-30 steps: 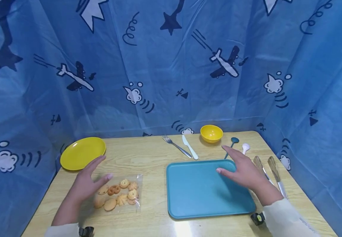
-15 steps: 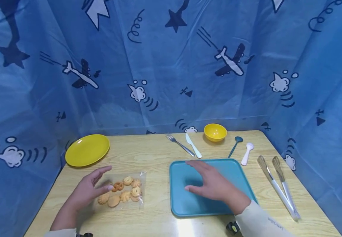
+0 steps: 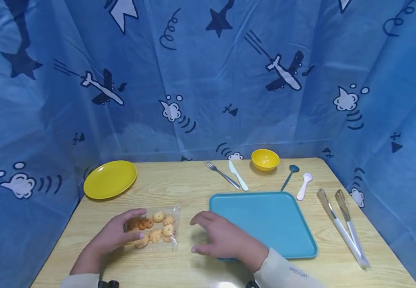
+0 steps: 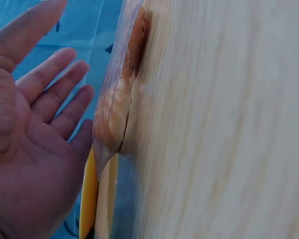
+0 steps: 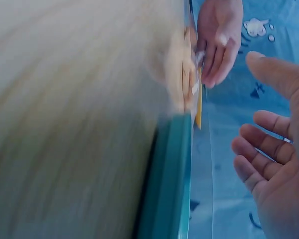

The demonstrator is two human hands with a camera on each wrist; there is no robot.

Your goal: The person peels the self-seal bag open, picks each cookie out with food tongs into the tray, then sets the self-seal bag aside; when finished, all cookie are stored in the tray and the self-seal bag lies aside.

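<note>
The cookie bag (image 3: 155, 235) is lying on the desk (image 3: 179, 180), at the head view's seven o'clock. Fingers relaxed, thumbs apart, we are poising the left hand (image 3: 115, 234) at the bag's nine o'clock end and the right hand (image 3: 220, 238) above the tray's (image 3: 263, 222) eight o'clock corner.

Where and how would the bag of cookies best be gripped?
Probably by the clear film at the right edge of the bag of cookies, pinched by the right hand coming in from the right. The bag lies flat, and film there reaches past the cookies, giving fingers something to pinch. The left hand, at its left end, could steady it.
</note>
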